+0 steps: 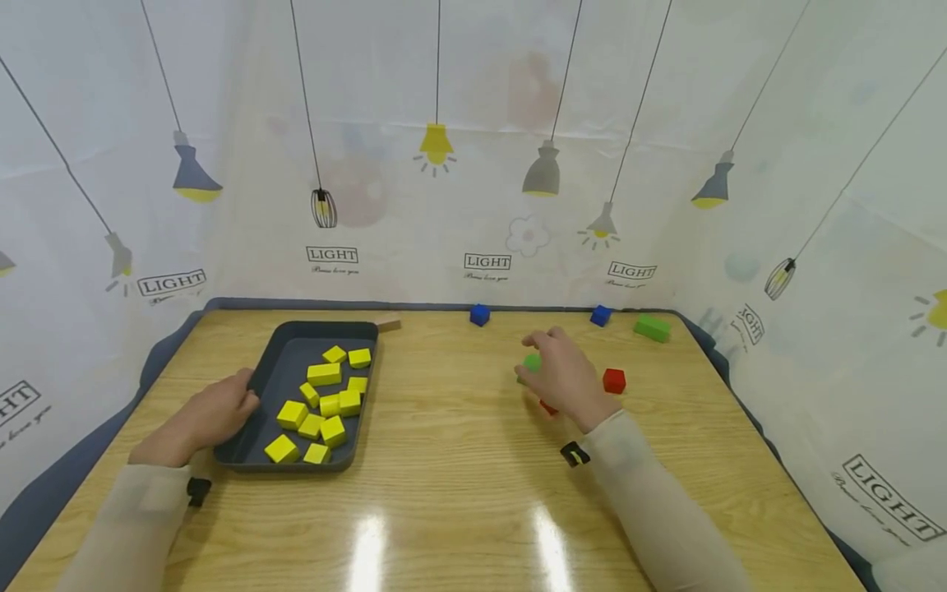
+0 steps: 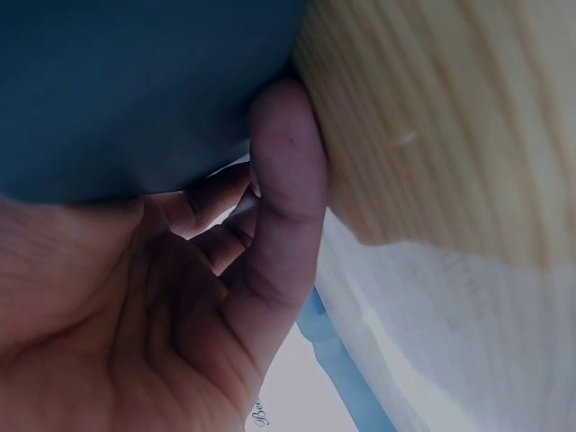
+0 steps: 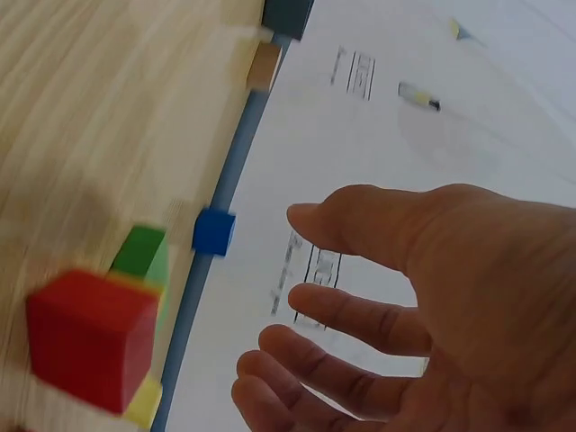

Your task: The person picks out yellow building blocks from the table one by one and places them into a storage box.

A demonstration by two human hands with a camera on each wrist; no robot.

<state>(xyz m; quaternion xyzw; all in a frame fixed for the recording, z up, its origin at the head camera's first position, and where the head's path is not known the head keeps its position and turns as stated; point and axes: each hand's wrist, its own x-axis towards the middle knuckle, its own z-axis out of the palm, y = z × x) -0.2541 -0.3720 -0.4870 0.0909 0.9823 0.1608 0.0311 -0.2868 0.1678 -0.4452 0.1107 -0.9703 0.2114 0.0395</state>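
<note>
A dark grey tray (image 1: 244, 448) lies at the left with several yellow blocks (image 1: 324, 375) in it. My left hand (image 1: 214, 415) grips the tray's left side; in the left wrist view a finger (image 2: 288, 171) curls against the tray wall (image 2: 135, 99), close to the tabletop. Over the right half of the table, my right hand (image 1: 565, 374) hovers with fingers spread and slightly bent, holding nothing. Partly hidden below it are a green block (image 1: 530, 362) and a red block (image 1: 547, 407). In the right wrist view, a red block (image 3: 90, 337) stands before a green block (image 3: 141, 252) and bits of yellow.
Another red block (image 1: 614, 381) lies just right of my right hand. Along the back edge are two blue blocks (image 1: 479, 314), a long green block (image 1: 653, 328) and a plain wooden block (image 1: 388, 321) by the tray. Lamp-printed cloth (image 1: 473, 214) surrounds the wooden table (image 1: 444, 460).
</note>
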